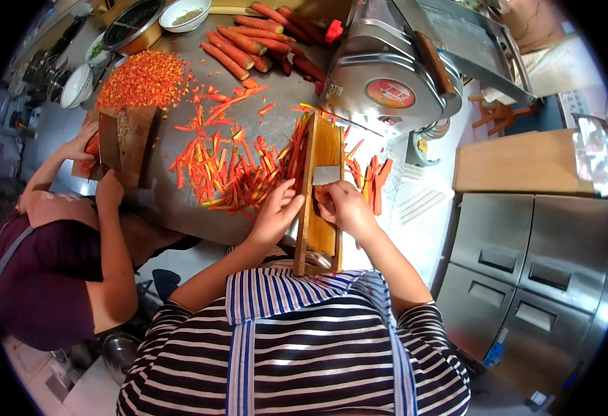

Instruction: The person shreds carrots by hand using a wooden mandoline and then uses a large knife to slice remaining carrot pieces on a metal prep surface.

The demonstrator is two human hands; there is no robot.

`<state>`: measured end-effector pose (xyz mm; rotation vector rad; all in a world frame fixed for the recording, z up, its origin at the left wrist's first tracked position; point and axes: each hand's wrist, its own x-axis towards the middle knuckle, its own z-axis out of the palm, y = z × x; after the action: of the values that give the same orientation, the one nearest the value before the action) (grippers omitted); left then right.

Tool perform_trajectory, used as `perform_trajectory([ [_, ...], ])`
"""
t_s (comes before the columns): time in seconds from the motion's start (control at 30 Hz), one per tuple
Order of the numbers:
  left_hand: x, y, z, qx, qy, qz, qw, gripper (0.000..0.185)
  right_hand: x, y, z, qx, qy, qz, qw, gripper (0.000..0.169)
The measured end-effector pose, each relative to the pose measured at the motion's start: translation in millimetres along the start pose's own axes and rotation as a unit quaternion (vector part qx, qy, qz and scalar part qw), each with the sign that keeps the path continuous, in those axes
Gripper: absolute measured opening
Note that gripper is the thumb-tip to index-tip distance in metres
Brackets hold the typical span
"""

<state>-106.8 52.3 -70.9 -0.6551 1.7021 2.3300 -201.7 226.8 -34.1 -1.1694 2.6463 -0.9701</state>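
A wooden mandoline slicer (327, 135) with a metal blade plate (327, 175) leans lengthwise from the steel table towards my apron. My right hand (351, 208) pinches a piece of carrot (321, 195) against the slicer's bed, just below the blade plate. The fingers hide most of that piece. Along the slicer's left rail is my left hand (277, 212), thumb and fingers apart, with nothing seen in it. Cut carrot strips (226, 166) lie heaped left of the slicer, some against its side. More carrot slices (374, 182) lie to its right.
Whole carrots (236, 44) are piled at the back, near a large steel machine (387, 67). At left, a co-worker's hand (109, 190) holds a cleaver (109, 135) over a wooden cutting board (137, 132). Diced carrot (140, 80), a pot (135, 28) and bowls (184, 14) stand beyond.
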Motion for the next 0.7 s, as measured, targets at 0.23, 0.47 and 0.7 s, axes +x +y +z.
perform_trajectory([
  [0.23,-14,9,22,-0.021,-0.121,-0.174,0.977,0.042,-16,-19,6,-0.003,0.063,0.053,0.997,0.022],
  [0.47,32,-72,-24,0.127,-0.006,-0.011,0.992,0.040,-40,-53,-39,0.232,0.043,0.210,0.949,0.015],
  [0.7,-26,84,17,0.059,-0.226,0.010,0.972,0.024,-17,-51,-29,0.553,0.016,0.238,0.798,0.020],
])
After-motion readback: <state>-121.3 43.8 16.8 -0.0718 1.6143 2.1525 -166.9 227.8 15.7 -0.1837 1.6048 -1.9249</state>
